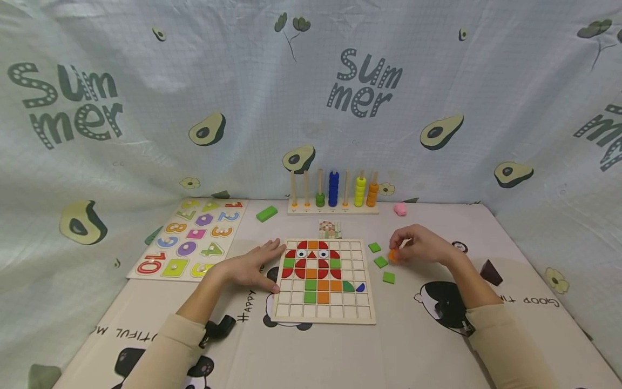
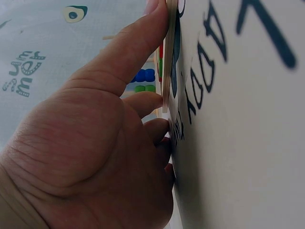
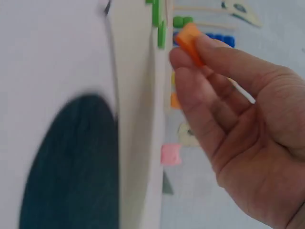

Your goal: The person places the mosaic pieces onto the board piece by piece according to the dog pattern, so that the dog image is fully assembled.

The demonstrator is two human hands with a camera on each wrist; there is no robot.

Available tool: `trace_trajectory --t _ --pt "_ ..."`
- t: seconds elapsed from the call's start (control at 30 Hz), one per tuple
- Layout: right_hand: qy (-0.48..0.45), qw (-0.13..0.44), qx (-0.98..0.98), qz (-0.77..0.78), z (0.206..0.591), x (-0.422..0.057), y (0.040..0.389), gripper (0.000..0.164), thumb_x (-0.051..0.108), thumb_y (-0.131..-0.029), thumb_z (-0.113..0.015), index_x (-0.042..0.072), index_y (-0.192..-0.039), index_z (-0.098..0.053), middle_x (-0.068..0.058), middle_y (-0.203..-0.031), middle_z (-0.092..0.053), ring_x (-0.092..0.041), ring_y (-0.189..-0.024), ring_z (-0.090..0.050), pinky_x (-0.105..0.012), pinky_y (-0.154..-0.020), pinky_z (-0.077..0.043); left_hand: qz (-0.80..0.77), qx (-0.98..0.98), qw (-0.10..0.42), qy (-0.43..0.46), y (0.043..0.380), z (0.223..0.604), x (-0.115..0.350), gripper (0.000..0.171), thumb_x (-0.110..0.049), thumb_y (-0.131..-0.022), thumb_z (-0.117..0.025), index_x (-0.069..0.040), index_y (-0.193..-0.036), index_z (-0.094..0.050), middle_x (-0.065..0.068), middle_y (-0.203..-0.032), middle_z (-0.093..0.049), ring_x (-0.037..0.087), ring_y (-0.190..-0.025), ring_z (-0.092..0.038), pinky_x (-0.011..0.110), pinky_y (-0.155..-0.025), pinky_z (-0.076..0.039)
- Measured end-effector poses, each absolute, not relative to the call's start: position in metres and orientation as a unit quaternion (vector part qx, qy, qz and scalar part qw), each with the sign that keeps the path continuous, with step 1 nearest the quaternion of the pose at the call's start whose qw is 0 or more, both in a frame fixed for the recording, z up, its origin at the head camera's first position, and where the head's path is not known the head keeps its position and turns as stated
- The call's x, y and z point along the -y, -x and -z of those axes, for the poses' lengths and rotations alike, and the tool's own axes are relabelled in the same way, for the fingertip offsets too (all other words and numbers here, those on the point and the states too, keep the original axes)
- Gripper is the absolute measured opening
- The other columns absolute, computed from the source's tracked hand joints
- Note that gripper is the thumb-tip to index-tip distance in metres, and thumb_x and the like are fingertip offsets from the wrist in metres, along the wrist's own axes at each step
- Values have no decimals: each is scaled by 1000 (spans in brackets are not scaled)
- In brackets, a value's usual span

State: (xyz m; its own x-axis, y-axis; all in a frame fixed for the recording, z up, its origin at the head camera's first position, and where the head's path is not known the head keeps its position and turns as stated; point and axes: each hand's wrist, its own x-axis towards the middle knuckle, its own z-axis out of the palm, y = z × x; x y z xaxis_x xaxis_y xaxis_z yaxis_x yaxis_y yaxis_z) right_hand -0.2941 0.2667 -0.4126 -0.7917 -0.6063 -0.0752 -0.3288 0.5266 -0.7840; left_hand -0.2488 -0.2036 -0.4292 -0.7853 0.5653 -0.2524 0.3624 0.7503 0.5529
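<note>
Between thumb and fingertips my right hand [image 1: 419, 244] pinches an orange tile [image 3: 189, 42], raised off the table in the right wrist view. Several green square tiles [image 1: 389, 277] lie just left of that hand. A wooden grid board [image 1: 347, 312] sits in the middle, with red, green, orange and blue pieces and two eye pieces [image 1: 323, 253] in its cells. At the board's left edge, my left hand [image 1: 252, 266] rests with fingers extended. Its thumb [image 2: 128, 47] touches the board's side in the left wrist view.
Behind the board lie a small picture card [image 1: 330, 229] and a bead-peg rack [image 1: 332, 210]. A number puzzle board [image 1: 165, 254] lies at left, near a green block [image 1: 266, 214]. A pink piece [image 1: 400, 209] and a dark wedge-shaped block [image 1: 491, 273] are at right.
</note>
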Motion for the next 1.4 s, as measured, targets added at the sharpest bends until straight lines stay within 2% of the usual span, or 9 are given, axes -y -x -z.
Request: trace_trajectory --t 0.1,0.23,0.5,0.67,0.9,1.03,1.23,1.4 --pt "278 155 -851 418 405 -257 291 12 10 -83 -74 10 -94 -68 -7 -90 -68 -25 -77 -65 -36 -67 -57 -245 -913 210 -249 249 430 204 108 -60 -70 -76 -29 -155 -16 -2 -162 0 25 -148 4 52 -118 -4" --pt "312 137 -844 414 395 -240 287 14 15 -82 -76 13 -96 -72 -3 -91 -71 -24 -80 -67 -32 -70 -56 -243 -914 212 -248 249 430 204 109 -60 -70 -76 -29 -155 -15 -2 -162 0 25 -148 4 52 -117 -4" --pt "390 139 -828 378 383 -197 278 11 14 -85 -74 17 -95 -73 4 -88 -71 -17 -76 -64 -30 -69 -55 -247 -910 206 -260 249 431 204 107 -58 -72 -76 -26 -155 -17 2 -162 0 30 -148 4 54 -117 -4" --pt "423 166 -818 352 382 -169 268 12 13 -83 -75 19 -94 -74 7 -85 -70 -14 -74 -61 -30 -68 -55 -246 -911 202 -263 249 430 204 106 -57 -73 -76 -24 -155 -17 3 -162 -1 31 -148 3 54 -117 -4" --pt "440 218 -809 324 390 -139 255 16 10 -81 -77 14 -96 -75 4 -88 -71 -10 -73 -62 -28 -71 -57 -244 -912 200 -262 248 430 204 106 -57 -72 -76 -24 -155 -18 3 -162 -2 31 -148 2 54 -117 -4" --pt "450 243 -805 302 395 -130 249 15 10 -81 -77 16 -95 -76 4 -86 -71 -8 -71 -60 -26 -68 -56 -246 -911 200 -264 248 430 204 106 -56 -73 -76 -24 -155 -18 3 -162 -2 31 -148 3 55 -117 -4" --pt "454 251 -811 271 403 -123 245 15 13 -81 -77 22 -94 -76 9 -85 -70 -6 -72 -58 -24 -68 -54 -247 -910 202 -264 248 430 204 106 -57 -73 -76 -24 -155 -17 3 -162 -1 30 -148 4 54 -117 -3" --pt "458 254 -811 263 404 -120 243 15 11 -81 -77 21 -93 -76 10 -85 -70 -5 -71 -59 -23 -68 -54 -245 -910 203 -264 249 431 204 106 -57 -73 -76 -24 -155 -17 3 -162 -1 29 -148 4 54 -117 -3"
